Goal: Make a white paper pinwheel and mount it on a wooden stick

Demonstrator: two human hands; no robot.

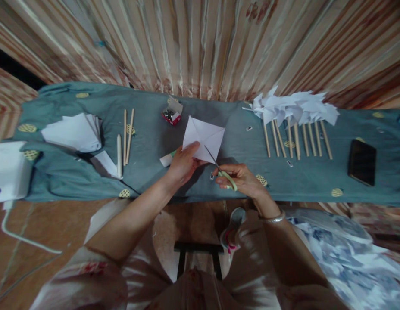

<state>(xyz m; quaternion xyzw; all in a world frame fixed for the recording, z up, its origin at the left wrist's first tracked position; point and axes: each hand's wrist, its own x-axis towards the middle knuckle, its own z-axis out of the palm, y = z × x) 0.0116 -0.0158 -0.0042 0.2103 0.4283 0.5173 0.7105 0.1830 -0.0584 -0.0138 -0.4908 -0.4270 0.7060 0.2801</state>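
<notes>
White paper square (204,134), diagonal creases

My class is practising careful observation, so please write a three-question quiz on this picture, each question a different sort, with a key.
1. What does the right hand hold? A) a stapler; B) scissors; C) a paintbrush.
2. True or false: the phone lies to the right of the white pinwheels.
3. Fill in the missing word: the left hand holds a creased white sheet of ____.

Key: 1. B; 2. True; 3. paper.
</notes>
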